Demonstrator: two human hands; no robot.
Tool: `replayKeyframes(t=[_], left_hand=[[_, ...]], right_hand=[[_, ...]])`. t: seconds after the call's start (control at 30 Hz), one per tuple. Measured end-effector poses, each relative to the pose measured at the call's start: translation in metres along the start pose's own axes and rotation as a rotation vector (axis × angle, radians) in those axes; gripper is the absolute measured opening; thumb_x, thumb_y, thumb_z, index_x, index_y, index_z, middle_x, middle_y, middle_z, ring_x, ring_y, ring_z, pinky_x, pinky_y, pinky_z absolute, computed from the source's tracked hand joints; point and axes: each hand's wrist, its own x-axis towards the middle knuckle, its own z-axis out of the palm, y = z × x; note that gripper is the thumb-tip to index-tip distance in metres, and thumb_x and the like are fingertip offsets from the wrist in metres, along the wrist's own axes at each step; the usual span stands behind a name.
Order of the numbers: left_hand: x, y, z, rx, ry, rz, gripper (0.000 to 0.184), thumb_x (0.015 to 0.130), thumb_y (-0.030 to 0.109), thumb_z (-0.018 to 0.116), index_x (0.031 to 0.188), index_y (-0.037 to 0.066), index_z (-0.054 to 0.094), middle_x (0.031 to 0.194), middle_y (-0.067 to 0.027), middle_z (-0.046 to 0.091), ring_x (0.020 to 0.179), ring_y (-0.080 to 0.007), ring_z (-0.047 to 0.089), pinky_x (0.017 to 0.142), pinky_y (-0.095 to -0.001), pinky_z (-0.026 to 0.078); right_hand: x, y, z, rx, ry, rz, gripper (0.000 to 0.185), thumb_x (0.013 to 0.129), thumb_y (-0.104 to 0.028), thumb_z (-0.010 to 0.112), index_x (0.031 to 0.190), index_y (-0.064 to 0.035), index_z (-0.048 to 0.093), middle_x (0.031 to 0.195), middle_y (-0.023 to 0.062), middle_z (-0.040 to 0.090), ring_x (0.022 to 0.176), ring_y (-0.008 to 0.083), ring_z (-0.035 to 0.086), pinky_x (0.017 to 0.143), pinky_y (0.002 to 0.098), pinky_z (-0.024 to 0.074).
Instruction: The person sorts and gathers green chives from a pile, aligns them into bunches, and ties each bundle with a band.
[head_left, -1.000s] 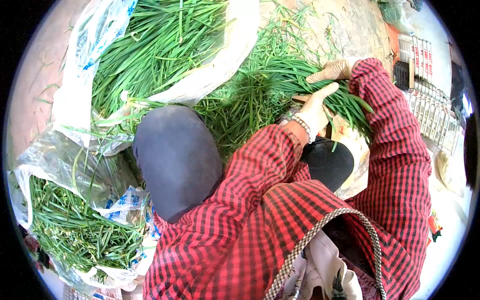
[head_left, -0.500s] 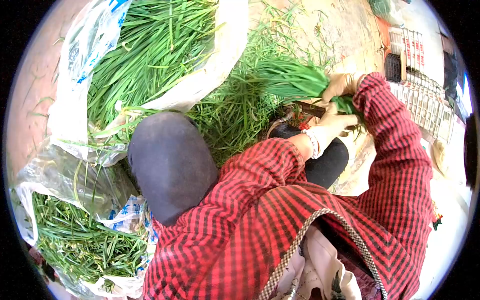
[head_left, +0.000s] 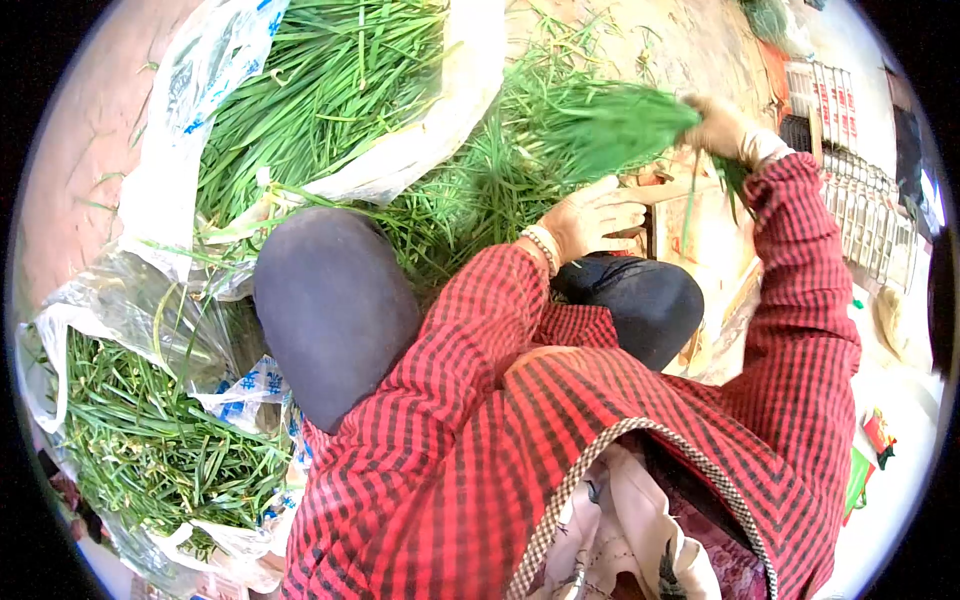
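Note:
My right hand is closed around one end of a bunch of green chives. The leaves fan out to the left, blurred by motion, and a few strands dangle below the hand. My left hand, with a beaded bracelet at the wrist, is apart from the bunch. Its fingers are stretched out to the right, holding nothing, just above my dark-clad knee. Under the bunch and to its left, loose chives lie in a heap on the ground.
A big white plastic bag of long chives stands at upper left. Another plastic bag at lower left holds shorter, messier greens. My grey knee rises between them and my left arm. White crates stand at right.
My left hand has come off the bunch and moved left, its fingers now spread. My right hand has lifted the chives up and to the right.

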Motion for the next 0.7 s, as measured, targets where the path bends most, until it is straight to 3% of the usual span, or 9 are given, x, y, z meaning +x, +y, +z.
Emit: replayKeyframes(t=[0.03,0.07,0.13,0.2,0.3,0.43,0.47,0.6,0.7], left_hand=[[0.007,-0.001,-0.008,0.005,-0.087,-0.013,0.074,0.093,0.051,0.05,0.139,-0.004,0.033,0.141,-0.0251,0.038,0.128,-0.0365,0.042,0.101,-0.0585,0.037],[-0.006,0.001,0.023,-0.009,0.159,0.069,0.091,0.086,0.062,0.053,0.142,-0.003,0.025,0.141,-0.0261,0.037,0.129,-0.0374,0.041,0.102,-0.0611,0.033],[0.0,0.007,0.035,-0.055,0.135,0.102,0.098,0.082,0.068,0.054,0.144,-0.001,0.022,0.14,-0.0234,0.04,0.129,-0.0381,0.04,0.103,-0.0637,0.031],[0.006,0.007,0.033,-0.381,-0.267,0.176,0.073,0.085,0.056,0.06,0.133,0.004,0.044,0.125,-0.0168,0.055,0.117,-0.0295,0.052,0.1,-0.0509,0.041],[0.006,-0.006,0.034,0.089,0.15,0.365,0.029,0.088,0.033,0.062,0.099,0.006,0.063,0.085,-0.0082,0.066,0.076,-0.0218,0.062,0.077,-0.0366,0.049],[-0.036,-0.007,0.051,0.291,0.409,0.264,0.018,0.085,0.019,0.06,0.095,0.004,0.065,0.077,-0.0074,0.066,0.071,-0.0203,0.062,0.071,-0.0323,0.051],[-0.043,-0.003,0.05,0.361,0.397,0.274,0.019,0.084,0.018,0.059,0.095,0.004,0.066,0.076,-0.0067,0.065,0.07,-0.0199,0.062,0.07,-0.0315,0.051],[-0.096,-0.022,0.104,0.571,0.371,0.229,0.024,0.088,0.023,0.055,0.097,0.003,0.064,0.08,-0.0044,0.065,0.069,-0.0169,0.061,0.066,-0.0305,0.052],[-0.138,-0.042,0.123,0.956,0.395,0.262,0.028,0.086,0.022,0.058,0.101,0.0,0.065,0.081,-0.0028,0.064,0.069,-0.0114,0.059,0.06,-0.0244,0.047]], right_hand=[[-0.005,0.008,0.004,-0.023,-0.109,0.103,0.041,0.073,-0.021,0.076,0.108,-0.0033,0.064,0.081,0.0093,0.069,0.074,0.0175,0.062,0.069,0.0323,0.0505],[-0.03,-0.017,0.007,-0.033,-0.21,0.204,0.043,0.073,-0.023,0.076,0.11,-0.0037,0.064,0.08,0.009,0.068,0.073,0.0171,0.062,0.069,0.033,0.0506],[-0.069,-0.037,0.044,-0.145,-0.095,0.04,0.044,0.074,-0.027,0.074,0.11,-0.0043,0.061,0.078,0.0171,0.067,0.075,0.0287,0.066,0.07,0.0381,0.0519],[-0.104,-0.064,0.075,-0.128,0.026,0.095,0.041,0.077,-0.019,0.066,0.11,-0.0009,0.052,0.082,0.0252,0.063,0.08,0.0382,0.065,0.07,0.0441,0.0516],[-0.136,-0.082,0.139,0.09,0.294,0.046,0.049,0.077,-0.015,0.061,0.12,0.0012,0.043,0.075,0.0245,0.062,0.073,0.0428,0.063,0.065,0.0494,0.0497],[-0.16,-0.06,0.157,0.544,0.303,-0.242,0.063,0.083,-0.045,0.065,0.119,0.0038,0.047,0.087,0.0258,0.063,0.086,0.0296,0.066,0.075,0.0363,0.0512],[-0.158,-0.05,0.16,0.783,0.266,-0.261,0.037,0.092,-0.032,0.059,0.111,-0.0005,0.054,0.099,0.0101,0.065,0.09,0.0161,0.063,0.077,0.0278,0.0489],[-0.146,-0.053,0.176,1.83,-0.249,-0.199,0.047,0.094,-0.043,0.054,0.123,-0.006,0.051,0.111,0.0051,0.061,0.1,0.0164,0.059,0.083,0.0322,0.0494],[-0.124,-0.08,0.193,1.96,-0.104,-0.509,0.056,0.093,-0.049,0.054,0.13,-0.0075,0.047,0.115,0.0039,0.06,0.098,0.0133,0.059,0.086,0.03,0.0476]])
